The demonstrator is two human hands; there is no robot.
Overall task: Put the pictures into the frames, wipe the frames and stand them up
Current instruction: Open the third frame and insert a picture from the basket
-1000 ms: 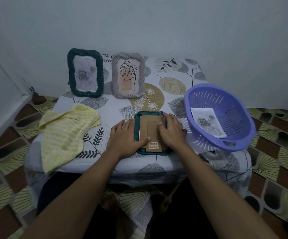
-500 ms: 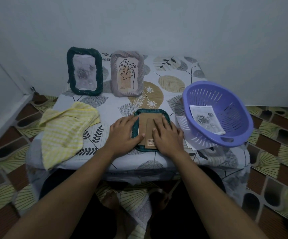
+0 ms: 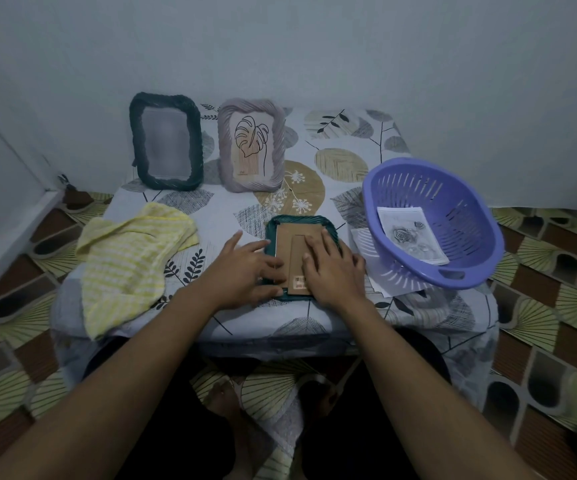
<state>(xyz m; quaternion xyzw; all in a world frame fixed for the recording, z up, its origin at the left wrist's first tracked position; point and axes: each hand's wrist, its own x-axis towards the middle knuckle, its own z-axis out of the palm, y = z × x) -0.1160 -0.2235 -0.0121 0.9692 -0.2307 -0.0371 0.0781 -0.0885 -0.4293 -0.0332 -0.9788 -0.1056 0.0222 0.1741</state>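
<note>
I have the teal frame [image 3: 300, 220] lying face down near the front edge of the counter [image 3: 349, 133], its cardboard backing [image 3: 290, 239] upward. My left grip [image 3: 249, 268] is spread flat on its left side and my right grip [image 3: 332, 268] lies flat along the backing's stand strip, neither curled round anything. My worry is uneven pressure: if the backing seats crooked, any picture under it may crease, and a hard shove could slide the frame off the near edge or knock the tilted purple basket [image 3: 481, 258] just beside it
</note>
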